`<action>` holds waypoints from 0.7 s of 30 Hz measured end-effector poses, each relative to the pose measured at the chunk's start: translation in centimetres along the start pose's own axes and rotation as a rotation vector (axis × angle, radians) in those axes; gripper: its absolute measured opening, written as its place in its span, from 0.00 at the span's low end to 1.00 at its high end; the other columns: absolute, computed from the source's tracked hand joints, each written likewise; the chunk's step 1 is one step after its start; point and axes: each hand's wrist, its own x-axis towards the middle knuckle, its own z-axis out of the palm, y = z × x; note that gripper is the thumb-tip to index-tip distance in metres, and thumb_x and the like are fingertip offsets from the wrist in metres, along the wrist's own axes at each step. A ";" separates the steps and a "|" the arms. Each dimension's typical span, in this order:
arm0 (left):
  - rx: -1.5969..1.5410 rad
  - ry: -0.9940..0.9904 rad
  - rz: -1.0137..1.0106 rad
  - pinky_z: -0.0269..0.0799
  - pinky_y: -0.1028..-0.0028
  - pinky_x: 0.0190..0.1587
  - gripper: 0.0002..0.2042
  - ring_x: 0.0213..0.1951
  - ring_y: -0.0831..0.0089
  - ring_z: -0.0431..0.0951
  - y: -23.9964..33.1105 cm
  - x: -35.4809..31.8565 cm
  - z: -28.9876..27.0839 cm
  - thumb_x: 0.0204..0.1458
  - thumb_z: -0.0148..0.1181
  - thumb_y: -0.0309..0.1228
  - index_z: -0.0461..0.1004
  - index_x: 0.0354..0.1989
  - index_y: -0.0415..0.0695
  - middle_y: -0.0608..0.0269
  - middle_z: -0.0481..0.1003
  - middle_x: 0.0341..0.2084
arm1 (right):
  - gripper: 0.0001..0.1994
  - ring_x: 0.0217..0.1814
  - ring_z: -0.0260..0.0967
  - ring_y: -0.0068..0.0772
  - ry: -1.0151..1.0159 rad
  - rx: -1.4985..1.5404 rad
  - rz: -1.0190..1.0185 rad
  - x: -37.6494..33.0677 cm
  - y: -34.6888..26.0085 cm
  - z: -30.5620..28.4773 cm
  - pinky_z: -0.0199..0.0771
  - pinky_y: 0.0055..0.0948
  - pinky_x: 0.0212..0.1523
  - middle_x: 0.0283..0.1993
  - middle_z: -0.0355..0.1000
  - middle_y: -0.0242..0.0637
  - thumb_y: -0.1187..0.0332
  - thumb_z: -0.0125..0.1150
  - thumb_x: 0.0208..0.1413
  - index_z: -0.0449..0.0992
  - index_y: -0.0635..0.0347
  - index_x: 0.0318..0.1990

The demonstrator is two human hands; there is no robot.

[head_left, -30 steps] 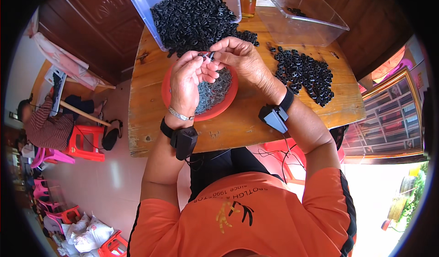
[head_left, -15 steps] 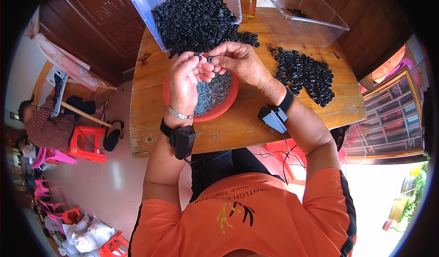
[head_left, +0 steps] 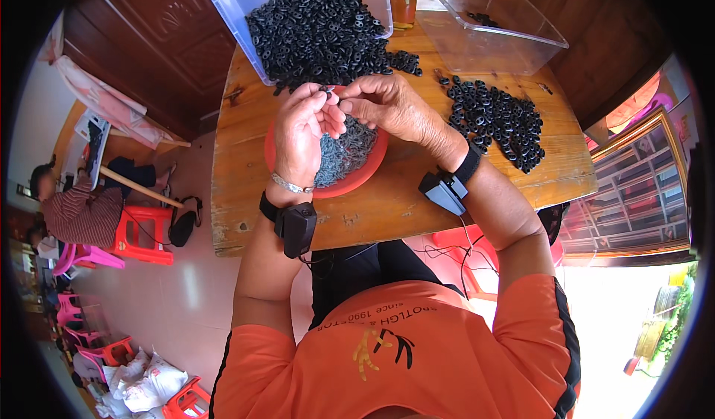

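Observation:
Above a red bowl (head_left: 381, 154) of small grey metal pieces (head_left: 346, 154), both my hands meet fingertip to fingertip. My left hand (head_left: 300, 125), palm turned up, pinches a small black oval piece (head_left: 327, 92) between thumb and forefinger. Thumb and forefinger of my right hand (head_left: 383, 108) are pressed together just beside that piece; whatever lies between them is too small or hidden to make out. Beyond the hands, a heap of similar black oval pieces (head_left: 316, 35) spills from a tipped clear plastic bin (head_left: 223, 9) onto the wooden table (head_left: 357, 221).
Another pile of black pieces (head_left: 499, 121) lies at the right of the table. Behind it stands a clear tub (head_left: 514, 46) with a few pieces inside. A lidded jar of amber liquid (head_left: 404, 8) stands between the bins. At far left, a person (head_left: 82, 210) sits on a red stool (head_left: 145, 234).
The black piece that showed at my right fingertips is no longer visible there. My right fingers have closed in tighter and shifted slightly; my left hand stays nearly in place.

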 end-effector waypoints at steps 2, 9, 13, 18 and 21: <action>0.014 -0.013 -0.002 0.64 0.79 0.24 0.10 0.20 0.76 0.71 -0.1 0.0 -0.2 0.55 0.45 0.32 0.70 0.30 0.39 0.62 0.72 0.19 | 0.09 0.28 0.67 0.17 -0.046 0.088 0.177 0.0 -0.4 0.1 0.70 0.18 0.29 0.29 0.72 0.30 0.70 0.61 0.53 0.74 0.64 0.40; 0.035 0.063 -0.012 0.65 0.81 0.26 0.10 0.21 0.78 0.71 0.1 -0.3 0.5 0.54 0.48 0.32 0.72 0.32 0.38 0.64 0.73 0.21 | 0.05 0.29 0.69 0.18 0.005 0.192 0.179 0.2 0.8 0.4 0.72 0.18 0.30 0.31 0.72 0.31 0.74 0.56 0.55 0.71 0.64 0.39; 0.038 0.092 -0.005 0.65 0.82 0.26 0.09 0.22 0.79 0.71 0.1 -0.2 0.4 0.53 0.50 0.32 0.73 0.33 0.38 0.65 0.73 0.22 | 0.09 0.33 0.71 0.19 0.128 0.451 0.184 0.3 1.2 0.0 0.73 0.19 0.35 0.35 0.74 0.33 0.73 0.55 0.57 0.71 0.63 0.45; 0.124 0.088 0.026 0.64 0.83 0.26 0.08 0.21 0.81 0.70 0.0 -0.6 0.6 0.53 0.52 0.31 0.74 0.30 0.39 0.67 0.73 0.21 | 0.11 0.38 0.73 0.22 0.106 0.437 0.274 0.4 0.7 -0.1 0.73 0.19 0.33 0.38 0.75 0.33 0.71 0.56 0.57 0.71 0.63 0.46; 0.145 0.091 0.037 0.64 0.83 0.25 0.07 0.21 0.82 0.70 0.0 -0.7 1.0 0.53 0.52 0.30 0.74 0.30 0.40 0.67 0.73 0.21 | 0.10 0.36 0.73 0.17 0.113 0.468 0.248 0.3 0.9 -0.1 0.72 0.17 0.32 0.36 0.75 0.29 0.68 0.57 0.57 0.74 0.60 0.44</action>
